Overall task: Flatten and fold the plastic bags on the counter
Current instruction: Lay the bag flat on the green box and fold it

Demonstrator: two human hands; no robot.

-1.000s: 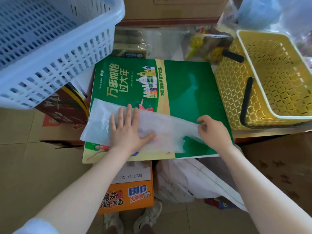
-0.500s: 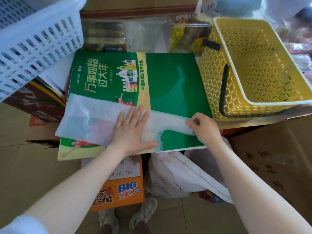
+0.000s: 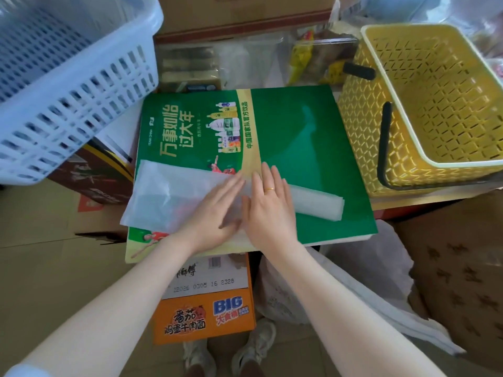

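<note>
A thin white bag (image 3: 174,197) lies flat across the low middle of the frame on a green board (image 3: 299,148). The left hand (image 3: 215,210) and right hand (image 3: 268,210) press on it side by side, fingers straight and spread, gripping nothing. The yellow basket (image 3: 364,137) at right looks empty. The blue basket (image 3: 81,85) sits at upper left; I cannot tell what is inside.

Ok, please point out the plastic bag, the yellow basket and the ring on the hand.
plastic bag (image 3: 163,197), head view, flat left part.
yellow basket (image 3: 362,126), head view, left side wall.
ring (image 3: 269,189), head view, gold band on a right-hand finger.
</note>
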